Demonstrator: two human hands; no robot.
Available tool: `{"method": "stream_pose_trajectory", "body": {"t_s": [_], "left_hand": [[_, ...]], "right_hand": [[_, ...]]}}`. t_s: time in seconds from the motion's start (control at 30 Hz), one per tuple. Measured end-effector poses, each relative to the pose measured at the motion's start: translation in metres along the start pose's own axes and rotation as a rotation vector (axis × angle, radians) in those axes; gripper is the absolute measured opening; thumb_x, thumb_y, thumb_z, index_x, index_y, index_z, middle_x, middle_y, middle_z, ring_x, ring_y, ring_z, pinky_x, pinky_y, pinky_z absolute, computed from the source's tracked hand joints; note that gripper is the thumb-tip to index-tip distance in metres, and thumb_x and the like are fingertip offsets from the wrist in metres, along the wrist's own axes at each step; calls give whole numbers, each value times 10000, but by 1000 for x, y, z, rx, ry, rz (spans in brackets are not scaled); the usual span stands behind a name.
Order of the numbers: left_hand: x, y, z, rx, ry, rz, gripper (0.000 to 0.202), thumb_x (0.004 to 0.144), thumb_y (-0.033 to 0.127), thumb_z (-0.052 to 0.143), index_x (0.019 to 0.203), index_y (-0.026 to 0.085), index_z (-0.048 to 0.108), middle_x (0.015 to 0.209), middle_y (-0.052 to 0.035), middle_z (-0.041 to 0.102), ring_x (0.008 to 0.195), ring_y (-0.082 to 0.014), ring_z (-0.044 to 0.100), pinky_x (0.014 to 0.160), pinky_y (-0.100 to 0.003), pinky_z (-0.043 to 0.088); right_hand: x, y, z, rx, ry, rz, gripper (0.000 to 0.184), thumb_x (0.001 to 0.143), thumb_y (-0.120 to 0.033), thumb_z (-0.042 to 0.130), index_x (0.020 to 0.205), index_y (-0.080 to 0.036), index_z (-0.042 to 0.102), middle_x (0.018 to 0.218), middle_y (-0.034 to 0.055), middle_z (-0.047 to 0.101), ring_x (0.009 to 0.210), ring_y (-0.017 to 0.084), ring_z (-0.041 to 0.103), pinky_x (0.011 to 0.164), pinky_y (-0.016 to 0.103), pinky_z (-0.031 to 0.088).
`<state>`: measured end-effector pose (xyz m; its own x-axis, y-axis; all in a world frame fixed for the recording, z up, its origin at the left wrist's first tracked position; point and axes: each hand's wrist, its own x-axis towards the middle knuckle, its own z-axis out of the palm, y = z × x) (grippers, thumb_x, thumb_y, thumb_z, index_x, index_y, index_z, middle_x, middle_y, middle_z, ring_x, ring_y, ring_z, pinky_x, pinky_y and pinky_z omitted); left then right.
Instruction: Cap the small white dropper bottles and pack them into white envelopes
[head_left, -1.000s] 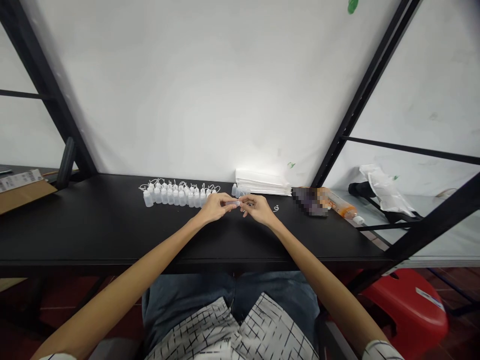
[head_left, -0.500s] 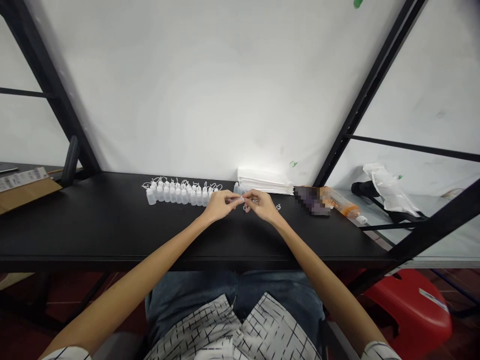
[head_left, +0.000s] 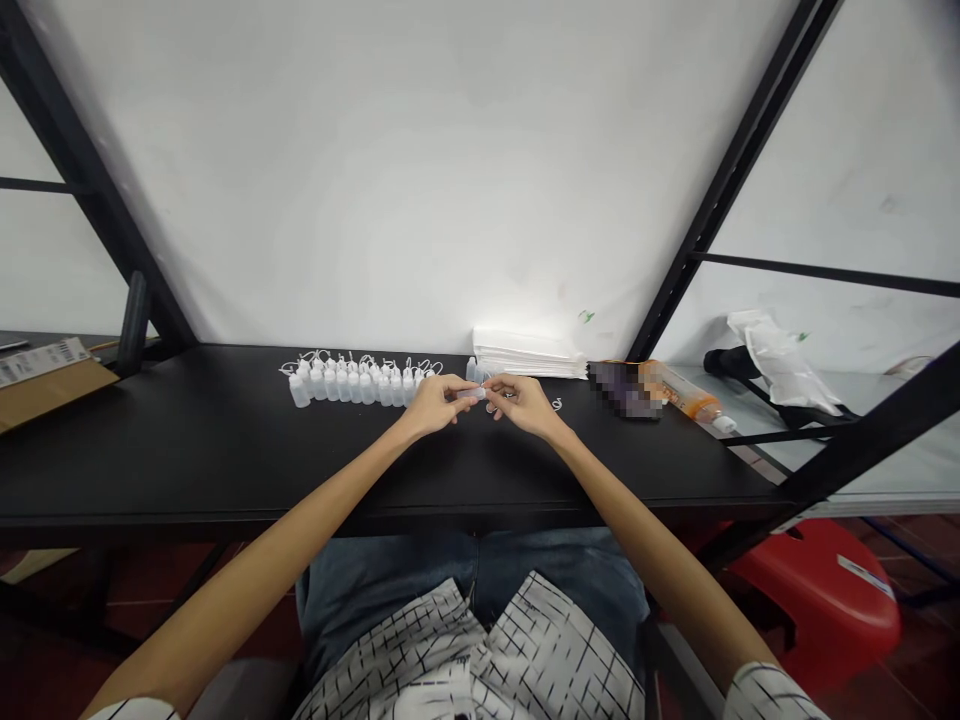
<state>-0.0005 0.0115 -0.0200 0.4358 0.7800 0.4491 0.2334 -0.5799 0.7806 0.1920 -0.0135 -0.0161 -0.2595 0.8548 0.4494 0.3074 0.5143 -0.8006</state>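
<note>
Sitting with a white shirt with a black grid pattern (head_left: 551, 650) and blue denim jeans (head_left: 390, 590) nearest the camera, the person held both forearms out over a black table (head_left: 187, 450). The left hand (head_left: 439, 405) was nearly closed, thumb and forefinger pinching a small translucent white plastic piece (head_left: 472, 394), too small to tell exactly what it was. The right hand (head_left: 527, 405) was also curled, its fingertips (head_left: 489, 387) meeting the same piece from the other side, though whether a fine thread ran between them could not be told. The work in hand was this close two-handed fingertip handling, and the piece sat held in the air just above the table, between the two hands. Just beyond the left hand stood a tight row of small white plastic dropper bottles (head_left: 352, 388), with thin white looped cords (head_left: 360, 364) tangled along their tops. A lone bottle (head_left: 471, 370) stood just beyond the fingers, before a stack of white sheets (head_left: 529, 358). A small loop of white cord (head_left: 556, 404) lay near the right hand. Further right lay a pixelated dark object (head_left: 625, 390) and an orange-marked plastic bottle (head_left: 684, 403). A red plastic stool (head_left: 814, 600) showed below, and a white wall (head_left: 375, 170) rose behind.
</note>
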Motion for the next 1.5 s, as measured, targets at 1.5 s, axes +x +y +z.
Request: {"method": "stream_pose_trajectory", "body": {"t_s": [1.5], "left_hand": [[1, 14, -10, -660, 107, -382, 345, 749, 440, 702, 816, 203, 461, 605, 77, 384, 402, -36, 324, 358, -143, 200]], "right_hand": [[46, 11, -19, -830, 74, 70, 200, 804, -250, 644, 975, -217, 743, 879, 25, 725, 902, 207, 642, 738, 279, 442]]}}
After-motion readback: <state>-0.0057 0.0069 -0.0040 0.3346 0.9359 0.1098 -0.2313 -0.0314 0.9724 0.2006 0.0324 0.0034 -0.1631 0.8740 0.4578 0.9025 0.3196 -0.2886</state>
